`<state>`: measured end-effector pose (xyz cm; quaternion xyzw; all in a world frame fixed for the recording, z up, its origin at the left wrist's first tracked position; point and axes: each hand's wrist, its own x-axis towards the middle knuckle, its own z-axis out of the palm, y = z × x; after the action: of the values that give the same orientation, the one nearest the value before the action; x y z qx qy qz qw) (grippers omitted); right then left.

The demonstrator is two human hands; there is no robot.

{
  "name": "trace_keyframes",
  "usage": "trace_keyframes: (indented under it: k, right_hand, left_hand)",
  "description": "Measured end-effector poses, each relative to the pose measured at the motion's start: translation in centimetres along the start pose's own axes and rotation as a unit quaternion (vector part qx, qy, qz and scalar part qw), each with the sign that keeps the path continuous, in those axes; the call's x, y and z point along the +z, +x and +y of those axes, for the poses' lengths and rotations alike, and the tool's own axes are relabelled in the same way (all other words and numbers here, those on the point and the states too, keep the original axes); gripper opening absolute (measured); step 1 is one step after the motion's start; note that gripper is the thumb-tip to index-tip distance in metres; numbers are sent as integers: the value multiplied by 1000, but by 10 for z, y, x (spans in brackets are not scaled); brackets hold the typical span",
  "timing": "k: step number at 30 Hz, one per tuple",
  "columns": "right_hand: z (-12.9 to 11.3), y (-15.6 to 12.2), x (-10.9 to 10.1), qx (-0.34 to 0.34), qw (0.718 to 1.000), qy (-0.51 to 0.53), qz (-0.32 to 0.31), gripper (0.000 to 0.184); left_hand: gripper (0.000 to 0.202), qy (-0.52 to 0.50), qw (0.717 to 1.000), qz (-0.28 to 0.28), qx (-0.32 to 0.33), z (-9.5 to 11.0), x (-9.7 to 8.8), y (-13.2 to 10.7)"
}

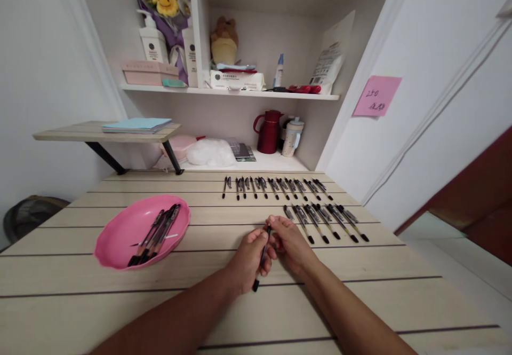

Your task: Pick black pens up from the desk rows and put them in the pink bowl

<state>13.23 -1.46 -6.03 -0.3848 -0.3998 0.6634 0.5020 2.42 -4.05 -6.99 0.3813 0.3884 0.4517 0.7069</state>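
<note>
A black pen [263,259] slants between my two hands above the middle of the table. My left hand [247,261] is closed around its barrel, with the black end sticking out below. At the pen's upper end, the fingers of my right hand [291,244] are pinched together; whether they hold a separate part is hidden. Just beyond my right hand lies a row of uncapped pens [322,231] with their caps beside them. Behind it runs a longer row of similar pens [256,188]. To the left, a pink bowl [110,240] holds several more pens [155,233].
A small raised shelf [72,129] on black legs carries a blue-covered notebook [136,125] at the back left. Along the back stand a dark red jug [270,133], a pale cup [293,137] and a white plastic bag [211,152]. A wall [436,131] rises on the right.
</note>
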Motion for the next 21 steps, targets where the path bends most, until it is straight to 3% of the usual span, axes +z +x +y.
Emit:
trace_keyframes:
  k: [5, 11, 15, 21]
  right_hand:
    - [0, 0, 0, -4, 999, 23, -43, 32]
    - [-2, 0, 0, -3, 1000, 3, -16, 34]
    - [1, 0, 0, -3, 999, 6, -34, 34]
    - [-5, 7, -7, -62, 996, 56, 43, 31]
  left_hand:
    - [30, 1, 1000, -6, -2, 0, 0, 0]
    - [33, -1, 1000, 0, 1, 1, 0, 0]
    - [33, -3, 1000, -10, 4, 1, 0, 0]
    - [31, 15, 1000, -16, -9, 1, -1, 0]
